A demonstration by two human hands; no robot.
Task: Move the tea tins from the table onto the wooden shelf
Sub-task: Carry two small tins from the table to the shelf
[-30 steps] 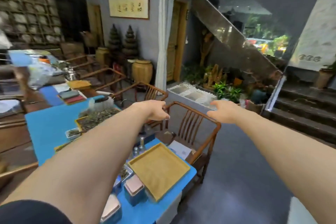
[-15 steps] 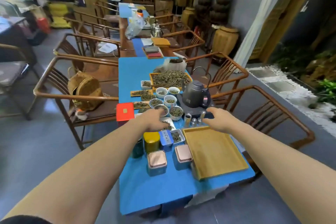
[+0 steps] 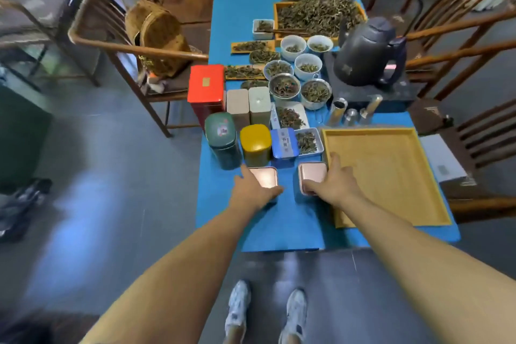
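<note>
Two blue tea tins with pink lids stand near the front edge of the blue table (image 3: 279, 232). My left hand (image 3: 252, 190) wraps around the left pink-lidded tin (image 3: 266, 176), fingers on its sides. My right hand (image 3: 332, 184) lies over the right pink-lidded tin (image 3: 311, 173) in the same way. Behind them stand a green tin (image 3: 220, 134), a yellow tin (image 3: 255, 142), a flat blue tin (image 3: 283, 142), two beige tins (image 3: 248, 103) and a red tin (image 3: 206, 86). No wooden shelf is in view.
A wooden tray (image 3: 391, 170) lies right of my right hand. Bowls of tea leaves (image 3: 284, 86), a dark kettle (image 3: 368, 53) and small metal tubes (image 3: 349, 112) crowd the table's middle. Wooden chairs (image 3: 134, 45) flank both sides. My shoes (image 3: 265, 313) show below the table edge.
My view swung from the room down onto the table. Both hands came back toward me and dropped onto the two pink-lidded tins at the front.
</note>
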